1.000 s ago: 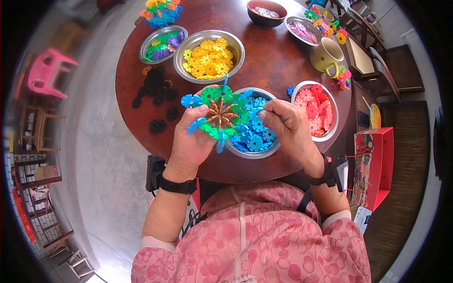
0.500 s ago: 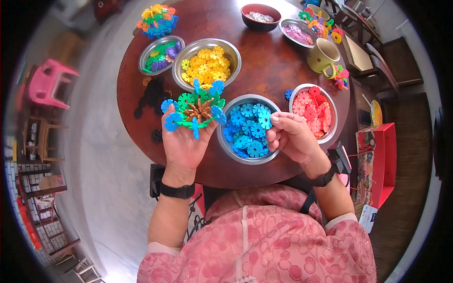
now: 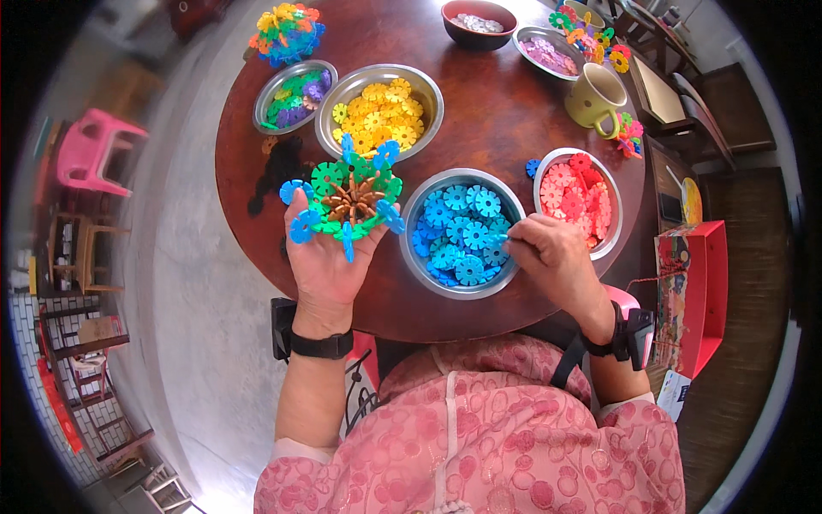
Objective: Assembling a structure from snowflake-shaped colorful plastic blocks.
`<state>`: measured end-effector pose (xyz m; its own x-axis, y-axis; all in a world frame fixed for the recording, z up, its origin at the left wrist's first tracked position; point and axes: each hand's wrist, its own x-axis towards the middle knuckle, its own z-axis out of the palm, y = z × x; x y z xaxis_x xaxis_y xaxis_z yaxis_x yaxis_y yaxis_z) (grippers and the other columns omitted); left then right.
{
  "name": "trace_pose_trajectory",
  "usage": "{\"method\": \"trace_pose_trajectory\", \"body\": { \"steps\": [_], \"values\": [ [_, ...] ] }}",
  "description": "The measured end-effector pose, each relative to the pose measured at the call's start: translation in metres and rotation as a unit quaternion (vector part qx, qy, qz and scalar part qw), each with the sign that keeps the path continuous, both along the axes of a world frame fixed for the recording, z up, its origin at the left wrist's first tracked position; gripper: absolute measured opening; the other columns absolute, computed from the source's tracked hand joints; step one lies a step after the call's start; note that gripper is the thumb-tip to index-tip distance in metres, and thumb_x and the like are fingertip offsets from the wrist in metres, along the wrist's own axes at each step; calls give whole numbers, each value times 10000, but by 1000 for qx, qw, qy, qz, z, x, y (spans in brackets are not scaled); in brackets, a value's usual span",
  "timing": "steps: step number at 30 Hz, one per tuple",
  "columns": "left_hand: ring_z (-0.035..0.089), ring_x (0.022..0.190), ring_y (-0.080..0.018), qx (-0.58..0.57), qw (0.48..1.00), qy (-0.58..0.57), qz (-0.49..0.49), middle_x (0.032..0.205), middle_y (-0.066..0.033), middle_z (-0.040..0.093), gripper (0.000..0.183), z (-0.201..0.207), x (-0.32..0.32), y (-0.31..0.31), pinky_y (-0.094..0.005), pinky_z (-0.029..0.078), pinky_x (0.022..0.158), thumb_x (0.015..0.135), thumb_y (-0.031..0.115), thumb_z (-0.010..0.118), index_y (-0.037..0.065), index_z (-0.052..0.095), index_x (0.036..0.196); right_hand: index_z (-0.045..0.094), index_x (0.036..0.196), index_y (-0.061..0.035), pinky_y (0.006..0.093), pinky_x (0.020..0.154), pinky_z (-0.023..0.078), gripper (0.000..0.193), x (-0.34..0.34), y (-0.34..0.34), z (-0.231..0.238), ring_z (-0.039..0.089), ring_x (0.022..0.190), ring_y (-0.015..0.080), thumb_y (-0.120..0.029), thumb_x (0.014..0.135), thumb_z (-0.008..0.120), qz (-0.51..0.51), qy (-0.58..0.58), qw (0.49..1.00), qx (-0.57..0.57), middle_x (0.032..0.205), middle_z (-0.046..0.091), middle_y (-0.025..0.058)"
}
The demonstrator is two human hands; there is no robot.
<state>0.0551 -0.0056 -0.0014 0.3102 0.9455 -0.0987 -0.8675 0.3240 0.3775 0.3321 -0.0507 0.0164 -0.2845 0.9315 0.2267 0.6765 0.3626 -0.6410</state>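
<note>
The left hand (image 3: 324, 270) grips a green, brown and blue flower-shaped assembly (image 3: 352, 204) from below, above the table; the right hand (image 3: 556, 261) pinches a blue piece (image 3: 502, 238) over a steel bowl (image 3: 462, 293) of blue discs (image 3: 469, 269). Nearby bowls hold red discs (image 3: 572, 201) and yellow discs (image 3: 385, 111). The round brown table (image 3: 484, 124) is glossy; a pink stool (image 3: 79, 156) stands at far left.

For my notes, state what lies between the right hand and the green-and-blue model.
In the head view, a metal bowl of blue pieces lies between.
</note>
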Motion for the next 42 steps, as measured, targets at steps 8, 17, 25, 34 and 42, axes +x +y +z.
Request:
{"method": "trace_pose_trajectory", "body": {
  "steps": [8, 17, 25, 34, 42],
  "values": [
    [463, 1247, -396, -29, 999, 12, 20, 1346, -231, 478, 635, 1, 1, -1, -511, 437, 983, 909, 497, 497, 20, 455, 1326, 632, 911, -69, 386, 722, 483, 187, -39, 25, 2, 589, 849, 288, -104, 738, 692, -2, -96, 991, 90, 874, 548, 103],
    [512, 1190, -402, -35, 999, 27, 25, 1300, -226, 517, 614, 4, 5, -4, -501, 457, 960, 890, 486, 526, 22, 485, 1289, 662, 755, -78, 399, 822, 408, 97, -58, 44, -14, 565, 915, 264, -169, 718, 663, 46, -174, 976, 125, 852, 563, 91],
    [513, 1194, -390, -30, 998, 43, 16, 1325, -228, 497, 582, 3, 13, -8, -506, 454, 965, 928, 459, 470, 23, 465, 1314, 643, 823, -5, 346, 609, 446, 134, -27, 32, 1, 589, 694, 262, -104, 771, 717, -11, 104, 993, -59, 756, 587, 108],
    [451, 1257, -373, -43, 999, 12, -11, 1403, -193, 425, 669, -1, 28, -16, -490, 411, 1021, 935, 523, 454, 21, 400, 1375, 655, 884, 18, 274, 571, 461, 133, -3, 24, -4, 587, 633, 136, -111, 856, 665, -54, 221, 964, -135, 722, 608, 72],
    [537, 1168, -290, -28, 998, 62, -14, 1281, -146, 546, 573, 0, 37, -23, -443, 404, 1026, 935, 443, 525, 22, 455, 1317, 642, 927, 21, 235, 585, 475, 132, -6, 17, 4, 595, 641, 87, -105, 887, 642, -54, 326, 921, -208, 734, 637, 32]
  ]
}}
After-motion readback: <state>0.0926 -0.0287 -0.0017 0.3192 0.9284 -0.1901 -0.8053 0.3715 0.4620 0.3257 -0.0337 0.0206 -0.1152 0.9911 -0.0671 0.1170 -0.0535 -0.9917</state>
